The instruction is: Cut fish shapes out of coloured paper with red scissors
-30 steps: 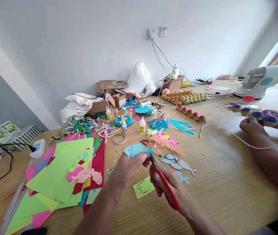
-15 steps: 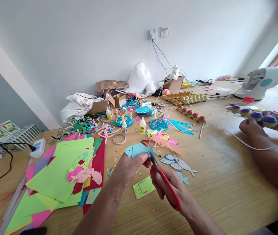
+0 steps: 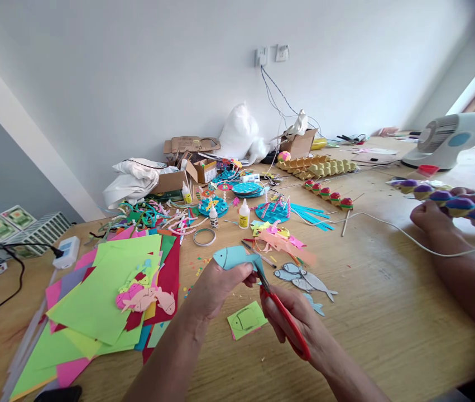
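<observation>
Pinched between the thumb and fingers of my left hand [image 3: 216, 287] is a blue paper fish [image 3: 234, 257], its drawn head pointing left. My right hand [image 3: 293, 318] is closed round red-handled scissors [image 3: 291, 326], whose blades meet the paper near the fish's tail end. Below the hands lies a green paper piece [image 3: 246, 320] with a fish drawn on it. Grey-blue paper fish [image 3: 310, 281] lie to the right of the scissors. Pink paper fish [image 3: 149, 300] rest on the coloured sheets at the left.
Green sheets [image 3: 95, 279] spread over the left side. Glue bottles [image 3: 244, 215], a tape roll [image 3: 204, 237] and blue decorated plates [image 3: 273, 210] stand behind. At the right, another person's hands [image 3: 433, 218] hold a painted egg-carton strip [image 3: 460, 205]; a white cable [image 3: 404, 235] crosses the table.
The view has shifted very slightly. The scissor blades look a little more closed on the blue paper, while my left hand keeps its hold.
</observation>
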The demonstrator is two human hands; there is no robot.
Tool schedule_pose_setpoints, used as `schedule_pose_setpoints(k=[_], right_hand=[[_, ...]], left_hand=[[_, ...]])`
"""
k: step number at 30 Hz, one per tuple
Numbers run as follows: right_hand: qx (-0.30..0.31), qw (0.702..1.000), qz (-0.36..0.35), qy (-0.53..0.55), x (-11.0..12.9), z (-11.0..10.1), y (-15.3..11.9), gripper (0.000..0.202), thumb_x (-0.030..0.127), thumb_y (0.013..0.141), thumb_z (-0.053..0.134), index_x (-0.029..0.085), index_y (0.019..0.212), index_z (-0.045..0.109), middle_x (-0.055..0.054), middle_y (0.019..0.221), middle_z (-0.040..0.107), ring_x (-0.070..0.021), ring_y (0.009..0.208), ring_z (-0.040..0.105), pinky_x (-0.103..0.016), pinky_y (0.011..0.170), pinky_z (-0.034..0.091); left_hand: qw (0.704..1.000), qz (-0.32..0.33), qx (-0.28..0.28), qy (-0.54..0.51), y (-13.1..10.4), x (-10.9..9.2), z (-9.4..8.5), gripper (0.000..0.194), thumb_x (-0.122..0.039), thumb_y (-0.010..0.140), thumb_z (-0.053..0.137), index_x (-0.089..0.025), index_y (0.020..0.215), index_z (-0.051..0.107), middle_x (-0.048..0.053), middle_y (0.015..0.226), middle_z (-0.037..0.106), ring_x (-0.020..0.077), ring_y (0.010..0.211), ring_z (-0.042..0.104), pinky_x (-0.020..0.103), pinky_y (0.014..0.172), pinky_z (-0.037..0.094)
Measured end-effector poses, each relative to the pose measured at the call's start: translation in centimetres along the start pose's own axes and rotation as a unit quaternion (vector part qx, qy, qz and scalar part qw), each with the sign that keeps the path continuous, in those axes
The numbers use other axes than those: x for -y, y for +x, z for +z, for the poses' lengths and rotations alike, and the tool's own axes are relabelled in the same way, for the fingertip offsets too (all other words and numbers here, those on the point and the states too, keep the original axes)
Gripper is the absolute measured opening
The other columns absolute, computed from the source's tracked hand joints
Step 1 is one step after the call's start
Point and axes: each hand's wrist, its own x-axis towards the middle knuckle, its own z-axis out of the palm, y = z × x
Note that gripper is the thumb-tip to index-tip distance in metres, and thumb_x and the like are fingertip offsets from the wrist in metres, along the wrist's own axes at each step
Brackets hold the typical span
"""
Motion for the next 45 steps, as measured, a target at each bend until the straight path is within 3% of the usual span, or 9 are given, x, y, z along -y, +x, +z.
schedule_pose_setpoints(k=[13,20,24,29,37,45], right_hand=[[0.002,0.999,-0.007,-0.034,0.0,-0.3,0.1,0.056,0.073,0.078,0.035,0.022,0.057,0.032,0.006,0.043,0.034,-0.0077,0.038,0.032,-0.022,0.039,0.026],[0.017,0.995,-0.038,-0.093,-0.6,-1.1,0.1,0.053,0.066,0.084,0.034,0.022,0.056,0.031,0.005,0.044,0.034,-0.0085,0.041,0.029,-0.023,0.039,0.023],[0.025,0.994,-0.036,-0.104,-0.5,-1.2,0.0,0.052,0.064,0.086,0.034,0.021,0.056,0.031,0.005,0.046,0.033,-0.0083,0.042,0.028,-0.022,0.038,0.022],[0.048,0.993,-0.041,-0.101,-0.5,-1.4,0.0,0.05,0.061,0.087,0.035,0.021,0.057,0.032,0.005,0.046,0.032,-0.0085,0.043,0.029,-0.022,0.039,0.023],[0.086,0.995,-0.038,-0.028,-1.6,-1.4,-0.1,0.05,0.062,0.087,0.036,0.02,0.061,0.038,0.005,0.05,0.039,-0.0088,0.046,0.034,-0.022,0.044,0.027],[0.052,0.995,-0.018,0.083,-1.7,-0.4,0.0,0.052,0.067,0.082,0.04,0.02,0.059,0.041,0.005,0.043,0.041,-0.0094,0.042,0.034,-0.024,0.046,0.029]], left_hand=[[1.0,-0.014,0.0,0.001,0.0,-0.2,0.1,0.01,-0.022,0.071,0.055,-0.014,0.066,0.058,-0.001,0.062,0.057,0.0111,0.061,0.053,0.025,0.06,0.043],[0.998,0.006,-0.041,0.045,0.0,-1.3,-2.0,0.016,-0.034,0.076,0.06,-0.018,0.076,0.057,-0.005,0.063,0.05,0.0077,0.055,0.044,0.021,0.056,0.036],[0.993,0.0,-0.009,0.118,0.1,-1.6,-2.7,0.012,-0.028,0.075,0.061,-0.016,0.073,0.059,-0.004,0.065,0.051,0.0081,0.058,0.044,0.02,0.057,0.035],[0.991,-0.018,0.018,0.134,0.0,-1.9,-3.0,0.008,-0.023,0.072,0.062,-0.016,0.073,0.059,-0.003,0.066,0.053,0.0088,0.061,0.047,0.021,0.058,0.036],[0.987,-0.051,0.067,0.14,0.1,-1.7,-3.3,0.006,-0.021,0.072,0.061,-0.016,0.075,0.058,-0.002,0.069,0.054,0.0092,0.063,0.05,0.021,0.059,0.037],[0.988,-0.055,0.075,0.127,0.2,-0.8,-2.1,0.016,-0.031,0.076,0.06,-0.016,0.075,0.059,-0.002,0.067,0.052,0.0091,0.06,0.045,0.021,0.057,0.035]])
